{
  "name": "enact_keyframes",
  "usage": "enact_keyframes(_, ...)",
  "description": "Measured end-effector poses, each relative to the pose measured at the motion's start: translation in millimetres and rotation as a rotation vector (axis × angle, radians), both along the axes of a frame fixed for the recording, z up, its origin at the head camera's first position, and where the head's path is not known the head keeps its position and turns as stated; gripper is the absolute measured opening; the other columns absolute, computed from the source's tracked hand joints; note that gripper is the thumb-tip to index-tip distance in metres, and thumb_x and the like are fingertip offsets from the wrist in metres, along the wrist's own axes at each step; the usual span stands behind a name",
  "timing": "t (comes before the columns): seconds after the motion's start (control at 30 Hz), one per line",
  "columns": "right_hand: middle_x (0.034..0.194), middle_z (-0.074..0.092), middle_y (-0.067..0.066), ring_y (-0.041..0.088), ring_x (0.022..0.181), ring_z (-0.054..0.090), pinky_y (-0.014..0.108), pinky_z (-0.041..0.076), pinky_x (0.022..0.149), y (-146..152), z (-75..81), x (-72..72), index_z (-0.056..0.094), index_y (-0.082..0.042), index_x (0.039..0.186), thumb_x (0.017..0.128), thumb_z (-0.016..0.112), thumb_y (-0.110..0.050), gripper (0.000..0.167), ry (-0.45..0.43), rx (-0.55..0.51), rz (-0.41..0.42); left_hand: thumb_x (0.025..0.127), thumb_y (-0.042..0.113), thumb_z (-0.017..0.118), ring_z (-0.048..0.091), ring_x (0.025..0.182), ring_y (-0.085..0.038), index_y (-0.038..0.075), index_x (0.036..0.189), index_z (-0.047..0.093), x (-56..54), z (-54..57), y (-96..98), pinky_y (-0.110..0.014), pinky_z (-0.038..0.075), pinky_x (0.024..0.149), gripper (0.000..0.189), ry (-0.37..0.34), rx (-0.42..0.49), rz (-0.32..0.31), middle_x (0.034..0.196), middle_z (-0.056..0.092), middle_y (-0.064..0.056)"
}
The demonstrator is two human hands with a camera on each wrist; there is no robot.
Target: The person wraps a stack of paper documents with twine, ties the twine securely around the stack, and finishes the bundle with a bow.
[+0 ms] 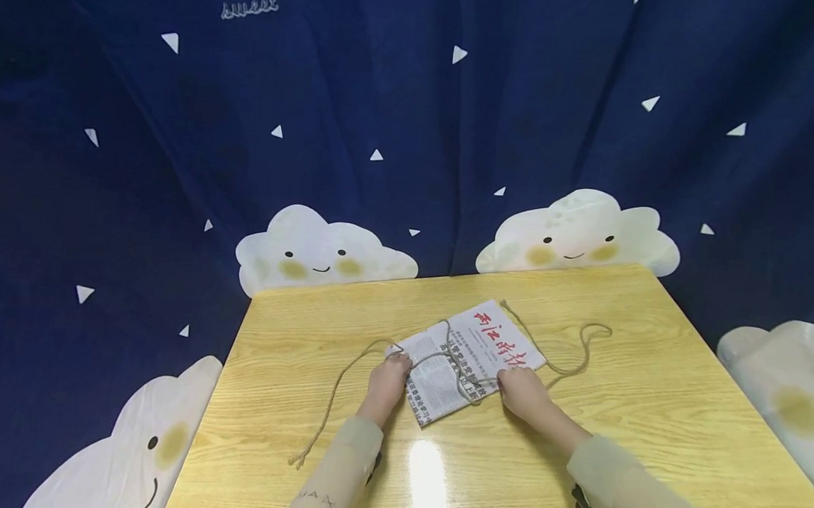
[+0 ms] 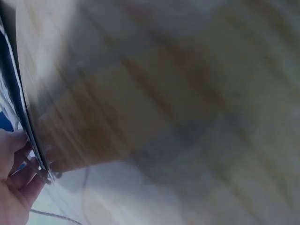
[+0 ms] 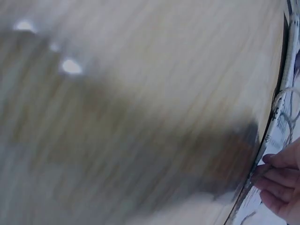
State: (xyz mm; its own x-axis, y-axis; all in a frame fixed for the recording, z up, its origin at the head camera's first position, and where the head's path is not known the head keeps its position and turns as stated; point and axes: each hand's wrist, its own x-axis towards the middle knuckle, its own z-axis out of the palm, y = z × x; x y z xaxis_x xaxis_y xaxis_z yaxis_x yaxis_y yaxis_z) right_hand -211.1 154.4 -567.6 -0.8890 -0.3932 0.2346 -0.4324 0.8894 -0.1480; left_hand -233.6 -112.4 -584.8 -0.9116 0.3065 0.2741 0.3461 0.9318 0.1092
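Observation:
A folded newspaper (image 1: pixel 429 382) with red and black print lies aslant on the table. Lengths of brown twine (image 1: pixel 458 372) cross over its front and run off both sides. At the paper's left edge, my left hand (image 1: pixel 387 380) pinches the twine; in the left wrist view, a strand (image 2: pixel 41 174) passes by its fingers. My right hand (image 1: pixel 523 389) is at the lower right edge of the paper, pinching the twine between thumb and fingers. The right wrist view shows this hand (image 3: pixel 283 180) against the paper's edge. How the twine runs beneath the paper is hidden.
The wooden table (image 1: pixel 296 340) has a glossy, reflective top. One loose twine end (image 1: pixel 327 408) trails to the left, and another loop (image 1: pixel 584 350) lies to the right. Behind the table hangs a dark blue curtain (image 1: pixel 385 96) with clouds and white triangles.

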Motion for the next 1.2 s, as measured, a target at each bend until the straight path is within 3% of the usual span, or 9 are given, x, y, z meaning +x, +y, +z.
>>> enact_keyframes(0.23,0.049,0.049,0.008,0.026,0.045,0.050,0.039,0.043,0.045,-24.4,3.7,24.5,0.050,-0.005,0.056,0.065,0.062,0.001,0.016,0.041,0.042,0.013,0.085,0.004,0.056,0.057,0.108,-0.020,0.012,0.105,0.068,-11.0,1.0,0.7,-0.031,0.051,0.083,0.024,-0.046,-0.047,0.053,0.115,0.063,-0.001)
enact_keyframes(0.47,0.049,0.049,0.005,0.024,0.045,0.049,0.038,0.041,0.043,-32.0,6.7,32.3,0.049,-0.008,0.055,0.070,0.061,0.001,0.021,-0.016,-0.047,0.000,0.086,0.005,0.054,0.055,0.111,-0.021,0.011,0.107,0.066,-15.1,1.8,1.1,-0.031,0.048,0.088,0.025,-0.085,-0.063,0.071,0.118,0.062,-0.002)
enact_keyframes(0.57,0.057,0.056,0.003,0.023,0.053,0.055,0.038,0.046,0.050,-24.0,7.8,24.4,0.057,-0.009,0.060,0.075,0.062,-0.002,0.017,-0.111,-0.136,-0.027,0.086,0.003,0.055,0.057,0.107,-0.022,0.007,0.107,0.065,-13.9,0.8,-1.0,-0.031,0.048,0.089,0.023,-0.060,-0.019,0.055,0.114,0.063,-0.006)
enact_keyframes(0.67,0.070,0.064,0.004,0.021,0.063,0.059,0.037,0.049,0.058,-9.3,7.3,11.6,0.066,-0.007,0.073,0.078,0.062,-0.004,0.007,-0.223,-0.253,-0.045,0.085,-0.001,0.056,0.059,0.102,-0.023,0.002,0.105,0.063,-10.8,-0.6,-4.8,-0.031,0.047,0.090,0.021,0.011,0.046,0.016,0.106,0.064,-0.011)
enact_keyframes(0.73,0.072,0.064,0.005,0.018,0.063,0.058,0.032,0.049,0.058,3.0,5.8,1.6,0.068,-0.002,0.085,0.081,0.059,-0.002,0.009,-0.309,-0.343,-0.042,0.085,-0.002,0.056,0.059,0.100,-0.025,-0.001,0.106,0.062,-8.3,-1.6,-7.8,-0.033,0.047,0.090,0.022,0.057,0.083,-0.018,0.104,0.063,-0.013)
enact_keyframes(0.83,0.064,0.058,0.004,0.011,0.055,0.049,0.024,0.043,0.050,22.1,4.4,-13.5,0.066,0.002,0.090,0.088,0.054,-0.003,0.013,-0.406,-0.458,-0.041,0.087,0.000,0.055,0.058,0.095,-0.024,-0.001,0.106,0.062,-6.7,-5.6,-12.5,-0.033,0.048,0.089,0.020,0.085,0.114,-0.052,0.099,0.062,-0.012)
enact_keyframes(1.0,0.070,0.058,0.008,0.012,0.061,0.047,0.026,0.042,0.055,46.5,6.7,-34.2,0.065,0.002,0.092,0.091,0.054,-0.008,0.015,-0.410,-0.526,-0.065,0.091,0.012,0.055,0.055,0.089,-0.023,0.001,0.098,0.064,-5.6,-12.4,-18.9,-0.037,0.046,0.085,0.016,0.046,0.197,-0.055,0.092,0.059,-0.009)
enact_keyframes(1.2,0.074,0.058,0.007,0.016,0.064,0.045,0.028,0.040,0.056,63.0,4.3,-50.8,0.064,0.005,0.094,0.089,0.057,-0.012,0.019,-0.462,-0.525,-0.116,0.090,0.014,0.058,0.058,0.085,-0.022,0.004,0.090,0.067,-4.1,-15.1,-21.8,-0.037,0.048,0.080,0.014,-0.035,0.401,0.009,0.087,0.063,-0.008)
